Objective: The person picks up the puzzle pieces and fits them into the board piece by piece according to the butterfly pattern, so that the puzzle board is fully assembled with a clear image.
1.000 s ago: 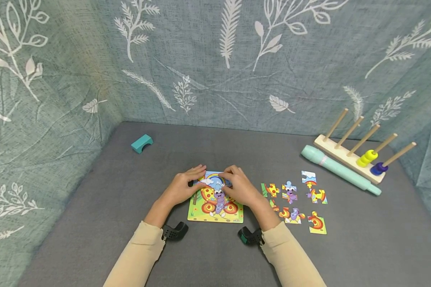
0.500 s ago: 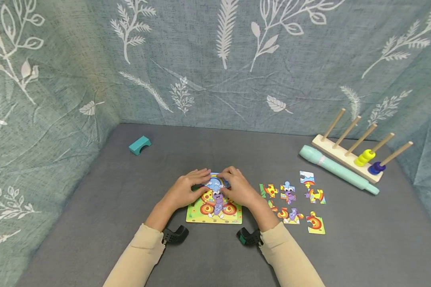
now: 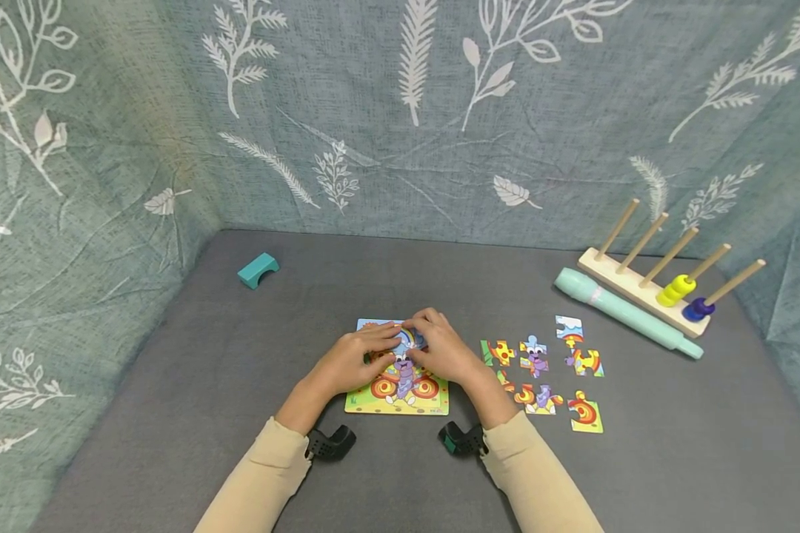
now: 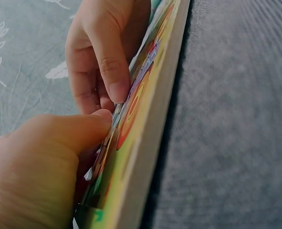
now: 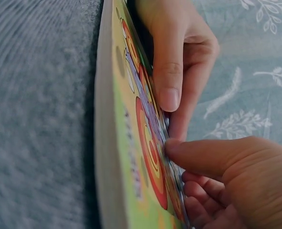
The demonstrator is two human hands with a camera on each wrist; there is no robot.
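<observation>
A butterfly picture puzzle board [image 3: 396, 406] lies flat on the grey table, in front of the person. Over its upper middle the right hand [image 3: 448, 354] pinches a blue puzzle piece [image 3: 408, 340] with a rainbow on it, thumb below and fingers above. From the other side the left hand [image 3: 353, 361] reaches across the board, its fairly straight fingers and thumb touching down beside that piece. Both thumb tips sit close together at the board's surface in the right wrist view, where the board [image 5: 124, 157] is seen edge-on. The hands cover the upper left and right of the picture.
Several loose puzzle pieces [image 3: 534, 357] lie right of the board. Beyond them are a mint-green tube-shaped thing [image 3: 630, 313] and a wooden peg stand [image 3: 630, 280] with yellow rings [image 3: 676, 290] and blue rings [image 3: 698, 309]. A teal arch block [image 3: 258, 270] is at the back left.
The left hand has slid right across the board, from its left edge toward the right hand, uncovering the upper left corner. The right hand has stayed almost in place.
</observation>
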